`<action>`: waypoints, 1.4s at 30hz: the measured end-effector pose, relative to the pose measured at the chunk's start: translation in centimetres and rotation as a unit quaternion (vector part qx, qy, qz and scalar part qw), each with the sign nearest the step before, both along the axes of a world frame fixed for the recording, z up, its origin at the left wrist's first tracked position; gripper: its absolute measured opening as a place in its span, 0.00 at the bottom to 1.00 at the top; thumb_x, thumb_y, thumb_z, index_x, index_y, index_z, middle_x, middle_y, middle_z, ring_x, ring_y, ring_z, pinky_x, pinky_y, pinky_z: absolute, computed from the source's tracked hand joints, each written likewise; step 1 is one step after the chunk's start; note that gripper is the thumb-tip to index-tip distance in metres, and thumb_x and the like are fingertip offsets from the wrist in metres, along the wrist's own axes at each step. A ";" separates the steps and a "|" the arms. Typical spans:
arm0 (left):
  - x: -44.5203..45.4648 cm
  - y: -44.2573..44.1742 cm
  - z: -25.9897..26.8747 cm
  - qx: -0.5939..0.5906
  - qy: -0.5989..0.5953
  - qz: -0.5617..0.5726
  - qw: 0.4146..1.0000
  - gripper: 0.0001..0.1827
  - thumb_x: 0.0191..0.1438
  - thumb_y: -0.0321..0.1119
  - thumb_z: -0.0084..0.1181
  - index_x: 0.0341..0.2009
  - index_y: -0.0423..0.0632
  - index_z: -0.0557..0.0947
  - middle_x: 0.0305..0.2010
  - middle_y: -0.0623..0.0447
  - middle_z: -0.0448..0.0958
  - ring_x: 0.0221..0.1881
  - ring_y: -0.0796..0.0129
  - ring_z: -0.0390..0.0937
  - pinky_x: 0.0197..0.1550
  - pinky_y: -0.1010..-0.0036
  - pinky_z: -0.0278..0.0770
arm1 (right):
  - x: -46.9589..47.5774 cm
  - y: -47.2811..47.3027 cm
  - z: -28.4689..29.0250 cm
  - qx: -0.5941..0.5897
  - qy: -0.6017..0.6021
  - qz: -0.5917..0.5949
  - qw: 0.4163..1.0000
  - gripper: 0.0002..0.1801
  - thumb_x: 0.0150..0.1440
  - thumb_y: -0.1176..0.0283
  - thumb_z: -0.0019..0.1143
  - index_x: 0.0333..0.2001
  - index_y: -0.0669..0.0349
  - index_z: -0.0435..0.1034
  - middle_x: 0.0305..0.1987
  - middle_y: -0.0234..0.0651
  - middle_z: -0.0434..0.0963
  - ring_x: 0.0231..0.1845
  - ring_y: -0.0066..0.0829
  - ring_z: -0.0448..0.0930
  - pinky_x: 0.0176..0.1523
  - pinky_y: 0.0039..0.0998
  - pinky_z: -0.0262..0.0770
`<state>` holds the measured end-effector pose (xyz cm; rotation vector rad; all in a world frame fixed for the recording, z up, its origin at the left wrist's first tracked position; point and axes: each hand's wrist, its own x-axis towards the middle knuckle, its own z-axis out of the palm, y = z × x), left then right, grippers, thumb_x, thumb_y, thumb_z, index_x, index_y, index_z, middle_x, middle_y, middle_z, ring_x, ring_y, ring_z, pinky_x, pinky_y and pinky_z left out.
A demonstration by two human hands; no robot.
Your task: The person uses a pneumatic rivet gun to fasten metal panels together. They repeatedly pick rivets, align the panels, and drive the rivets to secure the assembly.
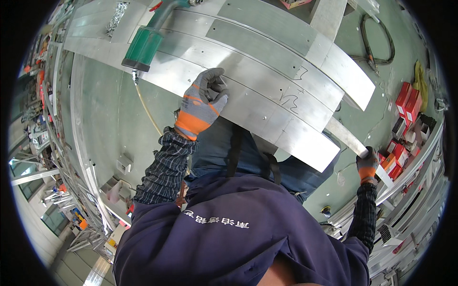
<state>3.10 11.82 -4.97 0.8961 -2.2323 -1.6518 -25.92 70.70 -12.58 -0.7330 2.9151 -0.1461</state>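
Observation:
My left hand [204, 102], in a grey and orange work glove, is above the near aluminium panel [304, 139]. Its curled thumb and fingers hold a small, thin metal pin [223, 81] that looks like a blind rivet; the fingers hide part of it. Off to the right, my gloved right hand [367, 165] grips a flat aluminium bar [345, 135], which sticks out on both sides of the fist. A green pneumatic rivet gun [144, 46] lies on the panels to the left of my left hand, with a pale air hose [148, 111] running from its base.
Many loose rivets [117, 19] lie in a heap at the far left of the panels. Several long panels sit side by side, some with drilled holes and pen marks. Red boxes [408, 102] and a dark coiled hose [390, 57] rest on the floor at right.

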 end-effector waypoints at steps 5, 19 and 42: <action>-1.1 1.3 -0.9 0.050 0.029 0.009 0.998 0.23 0.61 0.19 0.60 0.61 0.41 0.77 0.47 0.51 0.82 0.46 0.71 0.80 0.52 0.76 0.80 | 0.0 -0.3 0.5 0.019 -0.006 0.002 1.000 0.20 0.43 0.74 0.75 0.42 0.57 0.77 0.37 0.45 0.82 0.43 0.54 0.82 0.47 0.46 0.79; -5.5 5.1 -0.6 0.104 0.045 -0.016 0.993 0.13 0.65 0.21 0.57 0.53 0.40 0.83 0.48 0.50 0.85 0.49 0.69 0.84 0.53 0.75 0.82 | -0.6 0.9 0.1 0.037 -0.009 0.002 0.999 0.19 0.44 0.72 0.73 0.42 0.56 0.78 0.39 0.44 0.82 0.44 0.53 0.82 0.49 0.46 0.79; -8.7 7.0 -3.1 -0.293 -0.016 -0.183 0.938 0.13 0.57 0.29 0.65 0.49 0.47 0.87 0.45 0.46 0.85 0.46 0.50 0.83 0.49 0.63 0.83 | -0.1 0.6 -0.7 0.020 0.013 0.013 1.000 0.14 0.46 0.68 0.71 0.39 0.52 0.79 0.35 0.41 0.83 0.42 0.53 0.82 0.48 0.50 0.76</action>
